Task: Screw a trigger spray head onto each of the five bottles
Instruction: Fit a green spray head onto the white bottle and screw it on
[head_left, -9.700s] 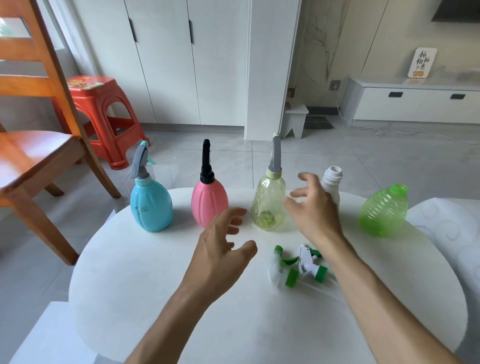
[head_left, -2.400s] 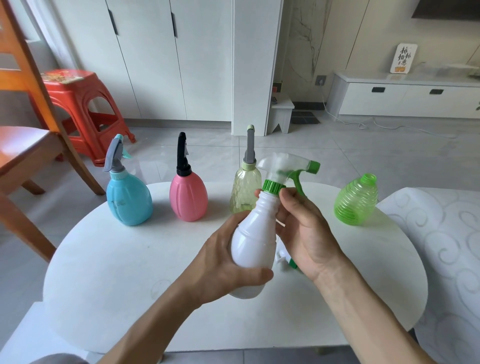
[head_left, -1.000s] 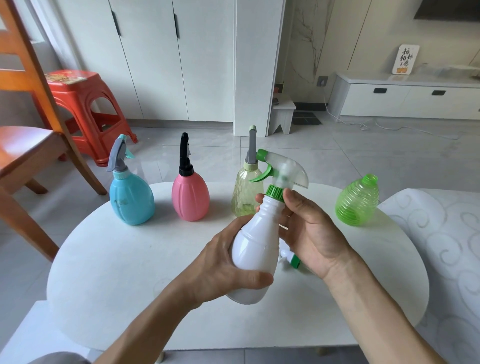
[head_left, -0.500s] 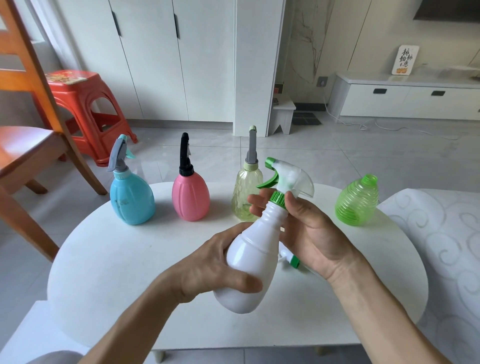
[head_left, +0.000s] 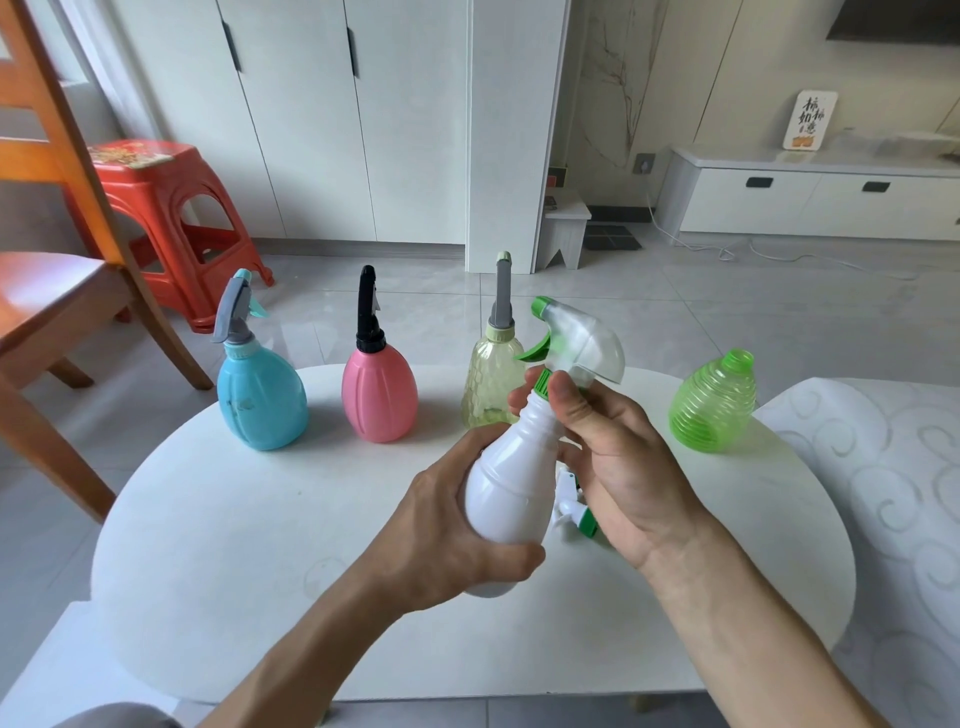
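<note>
My left hand (head_left: 447, 530) grips the body of a white bottle (head_left: 511, 483), held above the round white table (head_left: 260, 545). A clear spray head with green nozzle and trigger (head_left: 576, 343) sits on its neck. My right hand (head_left: 618, 457) pinches the green collar under that head. At the table's back stand a blue bottle (head_left: 260, 400), a pink bottle (head_left: 379, 397) and a yellowish bottle (head_left: 491, 384), each with a spray head on. A green ribbed bottle (head_left: 714, 408) at the right has a bare neck. Another white and green spray head (head_left: 574, 512) lies on the table, half hidden by my right hand.
A wooden chair (head_left: 57, 270) stands at the left with a red plastic stool (head_left: 166, 223) behind it. A white patterned cushion (head_left: 893, 499) lies against the table's right edge. White cabinets and a low TV unit (head_left: 810, 195) line the far wall.
The spray head has turned on the white bottle's neck between my right fingers. My left hand has brought the tilted bottle back nearer upright.
</note>
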